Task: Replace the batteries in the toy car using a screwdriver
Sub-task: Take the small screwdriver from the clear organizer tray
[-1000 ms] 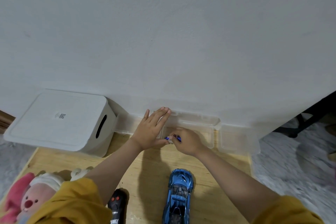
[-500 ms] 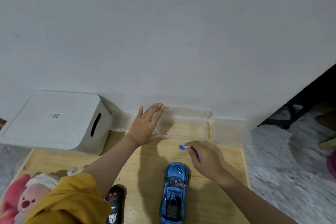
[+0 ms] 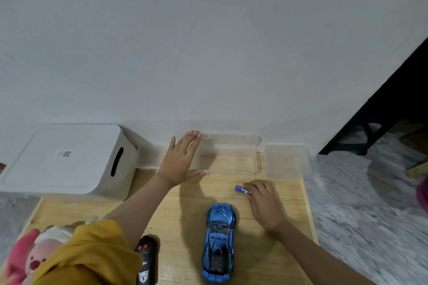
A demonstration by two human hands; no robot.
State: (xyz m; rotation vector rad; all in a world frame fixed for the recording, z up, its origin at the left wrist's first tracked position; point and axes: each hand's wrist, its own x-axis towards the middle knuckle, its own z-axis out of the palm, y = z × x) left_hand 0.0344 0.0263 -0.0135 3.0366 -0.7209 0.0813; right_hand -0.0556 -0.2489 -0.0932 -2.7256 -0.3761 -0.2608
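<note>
A blue toy car [image 3: 218, 242] stands on its wheels near the front of the wooden table [image 3: 176, 215], nose toward the wall. My right hand [image 3: 264, 203] rests on the table to the right of the car's nose, its fingertips pinching a small blue and white battery [image 3: 240, 189]. My left hand [image 3: 180, 159] lies flat, fingers spread, on the left rim of a clear plastic box [image 3: 228, 159] against the wall. No screwdriver shows.
A white lidded bin [image 3: 67, 157] stands at the back left. A second clear box [image 3: 286, 161] sits at the back right. A black remote control [image 3: 146, 259] and a pink plush toy [image 3: 30, 257] lie at the front left. The table's right edge borders grey marbled floor.
My right hand has drawn back out of the clear box with the battery and come down toward the table beside the car. My left hand has stayed on the box.
</note>
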